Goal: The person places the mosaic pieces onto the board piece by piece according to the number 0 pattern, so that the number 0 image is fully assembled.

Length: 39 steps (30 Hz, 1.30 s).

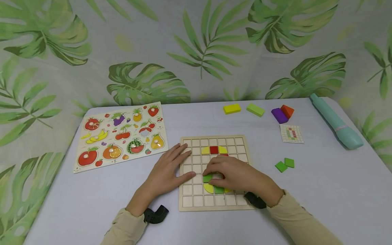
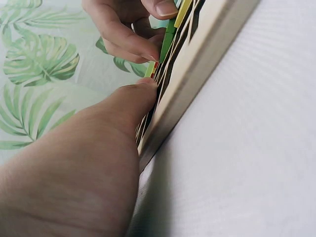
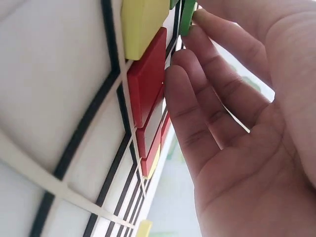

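Observation:
A wooden grid board (image 1: 187, 200) lies in front of me, with red, yellow and green tiles in its middle cells. My left hand (image 1: 165, 172) rests on the board's left edge, fingers and thumb spread. Over the middle, my right hand (image 1: 234, 173) pinches a green square tile (image 1: 207, 178) between thumb and fingertips at a cell left of centre. The right wrist view shows this green tile (image 3: 187, 17) at the fingertips, beside red tiles (image 3: 147, 81) and a yellow tile (image 3: 140, 27). A second green tile (image 1: 219, 190) sits lower in the grid. The right hand hides part of the pattern.
Two loose green tiles (image 1: 285, 165) and a small pattern card (image 1: 292, 133) lie to the right. Yellow (image 1: 232, 109), light green (image 1: 255, 110), purple (image 1: 279, 115) and orange (image 1: 287, 111) blocks stand behind. A fruit puzzle (image 1: 122, 136) is at left, a teal object (image 1: 335, 122) far right.

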{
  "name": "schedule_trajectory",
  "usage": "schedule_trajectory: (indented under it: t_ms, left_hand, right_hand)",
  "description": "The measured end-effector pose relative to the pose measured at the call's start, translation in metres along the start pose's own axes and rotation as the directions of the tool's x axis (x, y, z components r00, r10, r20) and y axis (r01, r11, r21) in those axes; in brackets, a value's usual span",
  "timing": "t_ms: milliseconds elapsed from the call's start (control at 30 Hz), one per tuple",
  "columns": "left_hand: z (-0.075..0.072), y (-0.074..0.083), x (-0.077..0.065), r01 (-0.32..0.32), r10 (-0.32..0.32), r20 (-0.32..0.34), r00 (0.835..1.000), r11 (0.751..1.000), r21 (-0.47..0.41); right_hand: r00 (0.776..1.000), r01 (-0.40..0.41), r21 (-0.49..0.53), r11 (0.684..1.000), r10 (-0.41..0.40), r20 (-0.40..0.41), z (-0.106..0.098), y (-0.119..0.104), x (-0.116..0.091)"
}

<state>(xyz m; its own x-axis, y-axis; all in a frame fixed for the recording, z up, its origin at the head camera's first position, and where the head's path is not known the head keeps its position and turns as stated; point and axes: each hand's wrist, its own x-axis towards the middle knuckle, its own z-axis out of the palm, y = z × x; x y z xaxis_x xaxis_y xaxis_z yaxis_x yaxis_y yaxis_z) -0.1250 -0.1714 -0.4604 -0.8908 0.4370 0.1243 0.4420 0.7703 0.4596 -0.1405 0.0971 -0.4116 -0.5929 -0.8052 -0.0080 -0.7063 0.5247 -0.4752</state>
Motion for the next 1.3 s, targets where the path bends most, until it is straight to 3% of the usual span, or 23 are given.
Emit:
schedule_trajectory:
  t_ms: [400,700,967,1300]
  left_hand:
    - [0.001,0.001,0.001,-0.007,0.007,-0.013,1.0,1.0,-0.003]
    - [0.0,0.003,0.0,-0.009,0.008,-0.015,1.0,1.0,-0.004]
    - [0.0,0.001,0.0,-0.01,0.01,-0.018,1.0,1.0,-0.008]
    - [0.001,0.0,0.001,-0.009,0.009,-0.02,1.0,1.0,-0.016]
  right_hand:
    - [0.998,-0.029,-0.028,0.999,0.027,-0.054,-0.01,0.002,-0.015]
    - [0.989,-0.098,-0.061,0.993,0.091,-0.116,-0.027,0.019,-0.047]
    - [0.971,-0.171,-0.073,0.983,0.156,-0.184,-0.039,0.038,-0.076]
    - [0.944,-0.274,-0.071,0.959,0.254,-0.21,-0.05,0.062,-0.118]
